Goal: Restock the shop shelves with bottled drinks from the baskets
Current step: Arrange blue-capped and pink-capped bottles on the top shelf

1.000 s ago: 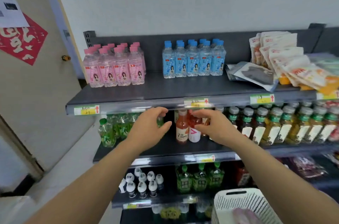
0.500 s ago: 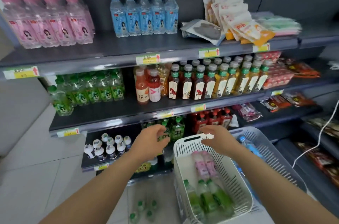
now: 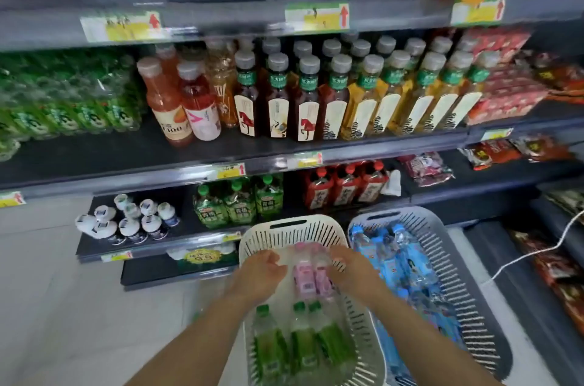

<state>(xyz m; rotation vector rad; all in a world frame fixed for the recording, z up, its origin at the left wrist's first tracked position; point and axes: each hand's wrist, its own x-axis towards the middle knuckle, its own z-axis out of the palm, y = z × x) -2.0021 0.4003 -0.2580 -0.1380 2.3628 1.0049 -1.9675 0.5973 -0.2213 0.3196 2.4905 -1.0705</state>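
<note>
A white slotted basket [image 3: 286, 223] stands on the floor in front of the shelves. Two pink-labelled bottles [image 3: 305, 278] lie in its far half and three green bottles [image 3: 303, 344] in its near half. My left hand [image 3: 259, 275] and my right hand [image 3: 350, 272] are both down in the basket, one on each side of the pink bottles. Their fingers are stretched toward the bottles, at or very near them, with no grip visible. A grey basket [image 3: 448, 243] to the right holds several blue-capped water bottles [image 3: 398, 262].
The middle shelf [image 3: 126, 161] carries green bottles [image 3: 63, 107], juice bottles [image 3: 177, 101] and rows of tea bottles [image 3: 308, 101]. The lower shelf holds white-capped bottles [image 3: 132, 221], green drinks [image 3: 237, 202] and red bottles [image 3: 344, 186]. Snack packets lie at the right, crossed by a white cable [image 3: 537, 253].
My view has dropped from the upper shelves to the baskets. Both hands came down from the middle shelf, past the white basket's rim, and now flank the pink bottles inside it.
</note>
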